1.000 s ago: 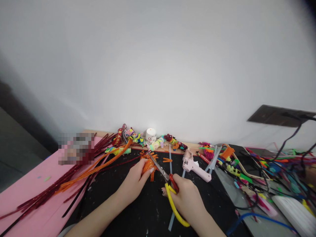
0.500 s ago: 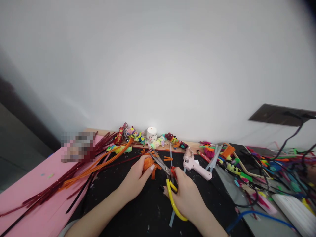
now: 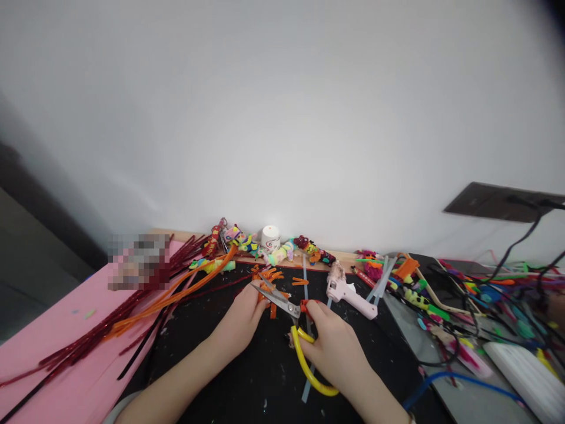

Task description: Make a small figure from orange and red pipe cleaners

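- The right hand [image 3: 331,350] is seen nearest the near edge of the black work mat [image 3: 212,377]. Its fingers are closed through the loops of one pair of yellow-and-red-handled steel scissors [image 3: 286,305], a grip that lets the blades be worked. The blades are pointed left towards the other hand and appear barely parted.
- The left hand [image 3: 241,321] is curled just beyond, its fingertips pinched shut on a small orange fuzzy pipe-cleaner piece [image 3: 267,290]. The piece is held up at the blades, apparently to be steadied there. Whether steel and fuzz touch cannot be told.
- One clear plastic glue stick [image 3: 304,272] is laid from near edge to far edge of the mat, passing under the right hand.
- A few short orange offcuts [image 3: 300,282] are scattered mid-mat, too small to be counted exactly.
- One pale pink glue gun [image 3: 348,291] is laid on its side right of the hands, within reach.
- On the pink sheet [image 3: 53,347] at the left edge, a bundle of dark red tinsel stems [image 3: 101,333] and some long orange stems [image 3: 176,297] are fanned out, too many to count.
- Along the far edge, one small white jar [image 3: 270,237] is stood among a row of multicoloured pipe-cleaner figures [image 3: 309,252].
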A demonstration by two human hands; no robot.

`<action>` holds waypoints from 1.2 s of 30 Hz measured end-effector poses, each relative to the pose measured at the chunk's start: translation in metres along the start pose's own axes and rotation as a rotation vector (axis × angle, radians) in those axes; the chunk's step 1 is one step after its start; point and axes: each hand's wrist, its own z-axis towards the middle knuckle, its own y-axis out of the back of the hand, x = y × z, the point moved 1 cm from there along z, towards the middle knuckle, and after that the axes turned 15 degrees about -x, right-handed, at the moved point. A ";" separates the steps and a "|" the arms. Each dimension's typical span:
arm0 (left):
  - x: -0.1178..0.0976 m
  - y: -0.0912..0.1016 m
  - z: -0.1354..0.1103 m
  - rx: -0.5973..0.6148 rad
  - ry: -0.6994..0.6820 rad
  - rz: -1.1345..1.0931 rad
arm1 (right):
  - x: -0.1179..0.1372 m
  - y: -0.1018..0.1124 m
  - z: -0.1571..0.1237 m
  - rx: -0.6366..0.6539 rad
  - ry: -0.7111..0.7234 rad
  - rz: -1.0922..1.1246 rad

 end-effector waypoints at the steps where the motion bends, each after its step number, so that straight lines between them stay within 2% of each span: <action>1: 0.000 0.000 0.000 0.000 0.002 0.010 | 0.000 0.000 0.000 -0.004 0.004 -0.008; 14: 0.000 0.000 0.000 0.029 0.010 0.022 | -0.001 -0.005 -0.001 -0.017 0.020 -0.121; 22: -0.005 0.002 0.001 -0.020 0.046 -0.020 | -0.005 -0.003 -0.001 -0.130 -0.031 0.001; 27: -0.003 0.003 0.001 -0.011 0.084 -0.040 | 0.002 -0.006 -0.005 -0.048 -0.022 0.024; 36: -0.002 0.002 0.000 0.027 0.021 -0.073 | 0.002 -0.010 -0.007 0.007 -0.053 0.048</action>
